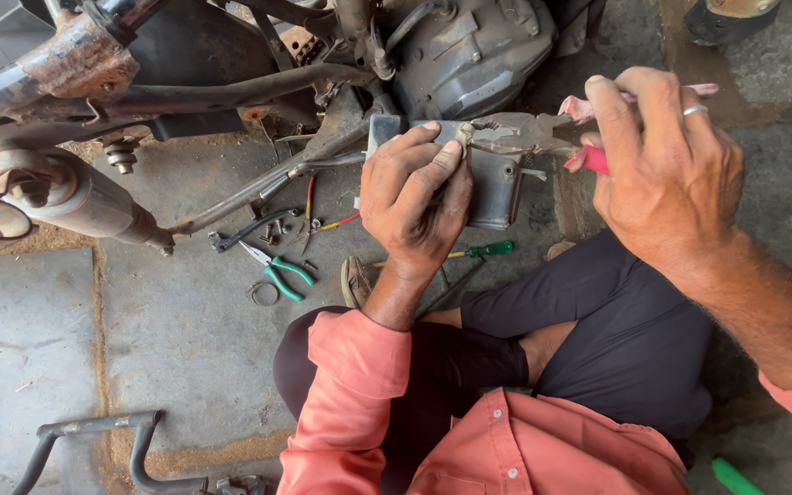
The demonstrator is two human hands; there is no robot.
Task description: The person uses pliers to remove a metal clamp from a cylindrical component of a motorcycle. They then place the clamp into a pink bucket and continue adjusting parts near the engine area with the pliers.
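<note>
My left hand (414,197) pins the grey metal part (492,188) against the motorcycle frame (231,92), fingers closed on its top edge. My right hand (666,160) squeezes the red-handled pliers (529,133), jaws apparently biting the part's edge; if they slip, they could nip my left fingertips.

Floor: grey concrete (185,330), stained, lying in slabs with sandy dirt filling the seams (98,321). Daylight is falling evenly across it, casting soft shadows only. Vehicle frame (167,92): dark, rust showing on its upper tube, standing along the top of the scene. Exhaust pipe (66,192): dull metal, slanting at left. Bent tubular bracket (93,440): lying flat at lower left. Loose items: green-handled pliers (277,270) and a green screwdriver (483,249) are resting on the concrete.
</note>
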